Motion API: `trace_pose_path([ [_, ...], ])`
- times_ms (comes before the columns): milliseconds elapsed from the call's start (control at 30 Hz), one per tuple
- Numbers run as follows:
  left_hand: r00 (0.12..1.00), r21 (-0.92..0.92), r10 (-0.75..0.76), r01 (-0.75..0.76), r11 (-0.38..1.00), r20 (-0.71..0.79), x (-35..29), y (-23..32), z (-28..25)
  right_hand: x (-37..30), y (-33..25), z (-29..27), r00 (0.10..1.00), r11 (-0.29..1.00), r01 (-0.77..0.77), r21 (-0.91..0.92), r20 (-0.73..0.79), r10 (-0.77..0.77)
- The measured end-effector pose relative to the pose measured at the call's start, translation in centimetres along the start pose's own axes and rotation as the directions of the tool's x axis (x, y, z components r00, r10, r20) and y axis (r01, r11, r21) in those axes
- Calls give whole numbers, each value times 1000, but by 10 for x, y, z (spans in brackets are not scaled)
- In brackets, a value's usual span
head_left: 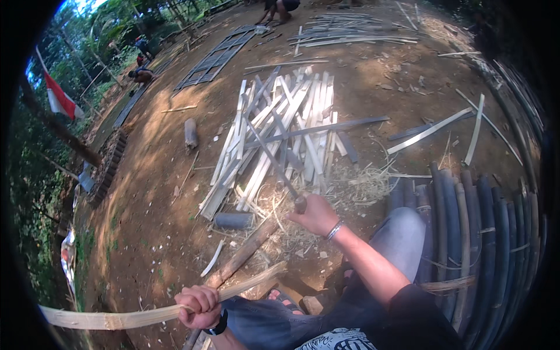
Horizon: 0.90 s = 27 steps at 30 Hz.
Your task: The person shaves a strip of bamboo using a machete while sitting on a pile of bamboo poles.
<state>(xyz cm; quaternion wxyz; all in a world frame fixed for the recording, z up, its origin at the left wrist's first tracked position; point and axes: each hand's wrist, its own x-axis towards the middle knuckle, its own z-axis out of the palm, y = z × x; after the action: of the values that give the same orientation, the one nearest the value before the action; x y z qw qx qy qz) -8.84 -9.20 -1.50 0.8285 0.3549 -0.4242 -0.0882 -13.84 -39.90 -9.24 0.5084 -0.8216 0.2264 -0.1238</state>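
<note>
Low at left, the pale strip (146,319) was gripped by the left hand (199,306) between its ends, judged best; light, springy handling was expected. A knife (271,157) was held by the right hand (315,216).

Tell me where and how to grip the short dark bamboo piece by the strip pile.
Likely best around the middle of the dark bamboo piece, from above and the near side: this cylinder lies sideways, with the strip pile on its far side and a log near its right end. The left hand grips a pale strip, the right hand a tool handle.
</note>
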Motion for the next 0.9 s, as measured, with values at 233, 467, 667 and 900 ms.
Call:
trace_pose_path([
  [233,992,-28,116,-114,993,53,13,3,13,-6,15,-4,997,974,-65,217,53,55],
  [467,993,-17,101,-100,995,53,31,9,33,-29,2,27,934,971,-6,237,348,-79],
  [667,989,-89,145,-142,986,34,28,29,17,-33,-19,37,895,993,104,49,431,-115],
  [900,974,-158,226,-228,961,-28,19,65,0,-35,-24,21,936,987,88,134,327,-128],
])
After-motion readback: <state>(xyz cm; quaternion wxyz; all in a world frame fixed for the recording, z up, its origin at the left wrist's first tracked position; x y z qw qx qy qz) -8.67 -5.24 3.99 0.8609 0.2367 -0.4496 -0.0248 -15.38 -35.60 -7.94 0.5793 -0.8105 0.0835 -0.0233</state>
